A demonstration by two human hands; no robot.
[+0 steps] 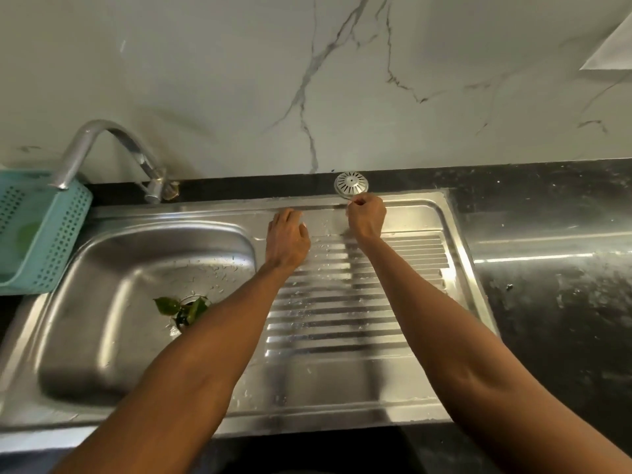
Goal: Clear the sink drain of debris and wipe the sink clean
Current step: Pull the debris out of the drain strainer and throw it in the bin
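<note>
A steel sink point(102, 336) has its bowl at the left and a ribbed draining board point(359, 302) at the right. Green leaves point(181, 307) lie over the drain hole point(196, 299), with small white bits scattered nearby. The round metal drain strainer point(351, 183) sits on the black counter behind the draining board. My right hand point(366, 215) hovers just in front of it, fingers curled and pinched together; what it pinches is too small to tell. My left hand point(287, 239) rests on the flat top of the draining board with relaxed fingers.
A curved steel tap point(113, 145) stands behind the bowl. A teal perforated basket point(44, 234) sits at the left edge. Wet black counter point(554, 268) extends to the right. A marble wall rises behind, with a white paper sheet point(612, 46) at the top right.
</note>
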